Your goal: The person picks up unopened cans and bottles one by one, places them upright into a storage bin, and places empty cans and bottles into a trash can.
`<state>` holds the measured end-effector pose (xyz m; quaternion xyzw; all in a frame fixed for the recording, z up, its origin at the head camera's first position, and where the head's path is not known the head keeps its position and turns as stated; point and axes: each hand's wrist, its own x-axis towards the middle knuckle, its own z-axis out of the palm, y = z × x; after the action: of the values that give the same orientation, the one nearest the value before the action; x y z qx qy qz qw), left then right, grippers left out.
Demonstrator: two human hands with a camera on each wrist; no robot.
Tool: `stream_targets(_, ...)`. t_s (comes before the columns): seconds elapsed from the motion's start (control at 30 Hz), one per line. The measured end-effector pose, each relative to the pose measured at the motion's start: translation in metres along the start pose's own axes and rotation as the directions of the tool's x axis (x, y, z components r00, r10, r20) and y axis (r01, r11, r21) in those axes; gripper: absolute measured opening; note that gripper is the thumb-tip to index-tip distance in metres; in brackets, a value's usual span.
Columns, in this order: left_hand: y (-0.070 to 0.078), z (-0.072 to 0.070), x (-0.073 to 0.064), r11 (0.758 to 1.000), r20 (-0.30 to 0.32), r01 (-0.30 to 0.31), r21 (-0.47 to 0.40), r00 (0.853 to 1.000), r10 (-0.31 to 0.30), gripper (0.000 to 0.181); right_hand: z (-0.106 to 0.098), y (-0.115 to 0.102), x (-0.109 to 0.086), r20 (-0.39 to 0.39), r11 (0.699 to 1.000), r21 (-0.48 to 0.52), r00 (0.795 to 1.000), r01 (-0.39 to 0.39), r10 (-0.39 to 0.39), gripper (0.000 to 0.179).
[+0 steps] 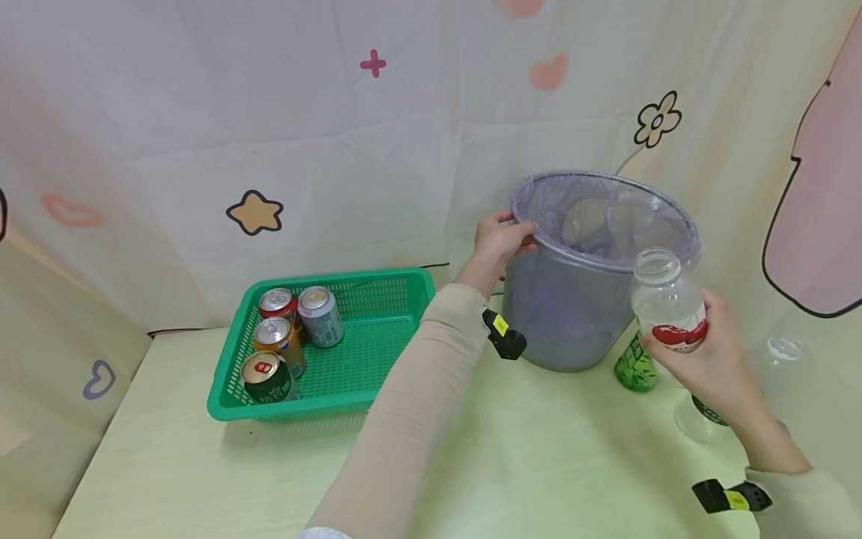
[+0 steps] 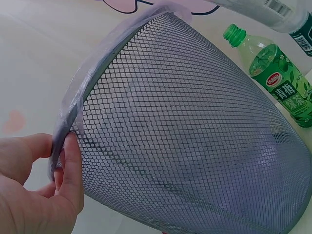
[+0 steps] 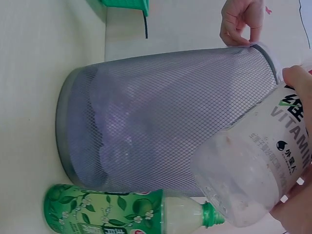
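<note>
My left hand [image 1: 501, 238] pinches the left rim of a grey mesh wastebasket [image 1: 566, 314], with thumb and fingers on either side in the left wrist view. A thin purple bag [image 1: 606, 217] lines the wastebasket and folds over its rim. In my right hand [image 1: 707, 367] is a clear plastic bottle [image 3: 239, 180], gripped around its label. It has no cap and its mouth points up, beside the wastebasket's right front rim. Behind it, a green-capped tea bottle [image 3: 112, 209] stands on the table, close to the wastebasket.
To the left, a green plastic basket [image 1: 323, 408] holds several drink cans, among them a silver can [image 1: 322, 318] and a dark green can [image 1: 266, 378]. Beyond my right hand stand more clear bottles, including a bottle [image 1: 697, 419] partly hidden by it. A patterned curtain [image 1: 337, 172] hangs behind the table.
</note>
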<state>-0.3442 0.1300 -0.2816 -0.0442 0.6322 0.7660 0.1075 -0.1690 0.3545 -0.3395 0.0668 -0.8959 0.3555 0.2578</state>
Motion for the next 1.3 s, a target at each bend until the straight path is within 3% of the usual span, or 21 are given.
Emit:
stream_targets(0.5, 0.002, 0.001, -0.002, 1.0, -0.004, -0.007, 0.001, 1.0, 0.007, 0.046, -0.027, -0.013, 0.025, 0.018, 0.997, -0.029, 0.998, 0.065, -0.065, 0.057)
stream_targets(0.8, 0.0, -0.001, -0.001, 1.0, 0.004, -0.008, 0.003, 1.0, 0.008, 0.046, -0.039, -0.019, 0.032, -0.016, 0.973, -0.23, 1.0, 0.016, -0.02, 0.077)
stream_targets(1.03, 0.0, -0.002, -0.001, 1.0, 0.007, -0.01, 0.006, 1.0, 0.01, 0.045, -0.042, -0.024, 0.041, 0.018, 0.964, -0.263, 1.0, 0.029, -0.026, 0.081)
stream_targets(1.3, -0.001, -0.001, -0.001, 1.0, 0.003, -0.014, 0.005, 1.0, 0.014, 0.045, -0.053, -0.031, 0.06, 0.035, 0.964, -0.245, 0.994, 0.105, -0.099, 0.069)
